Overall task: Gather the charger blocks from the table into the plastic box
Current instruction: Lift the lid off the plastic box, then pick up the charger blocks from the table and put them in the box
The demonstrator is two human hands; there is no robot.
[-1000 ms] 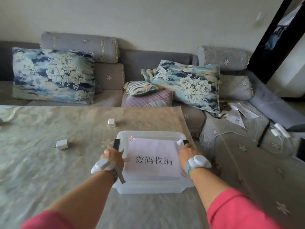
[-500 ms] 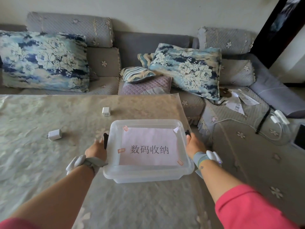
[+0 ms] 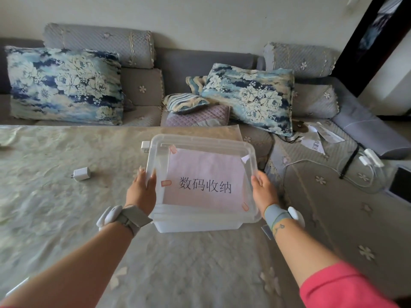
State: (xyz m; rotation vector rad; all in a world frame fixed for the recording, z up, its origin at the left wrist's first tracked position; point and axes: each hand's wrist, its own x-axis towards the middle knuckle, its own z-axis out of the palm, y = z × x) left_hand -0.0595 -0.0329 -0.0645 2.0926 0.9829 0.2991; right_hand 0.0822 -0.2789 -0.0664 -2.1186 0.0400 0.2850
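The clear plastic box (image 3: 195, 226) stands on the cloth-covered table in front of me. Its clear lid (image 3: 200, 143), with a taped paper label, is tilted up off the box. My left hand (image 3: 142, 192) grips the lid's left edge and my right hand (image 3: 263, 192) grips its right edge. One white charger block (image 3: 81, 173) lies on the table to the left. A second white charger block (image 3: 145, 147) shows partly behind the lid's far left corner. The box's inside is hidden by the lid.
A grey sofa with floral cushions (image 3: 64, 85) runs behind the table. On the sofa section to the right lie papers (image 3: 318, 141), a white cable with a plug (image 3: 369, 158) and a dark flat device (image 3: 401, 185). The table's right edge is near my right hand.
My hands have moved from the box's black side latches onto the lid's edges. The lid has come up off the box and tilts toward me.
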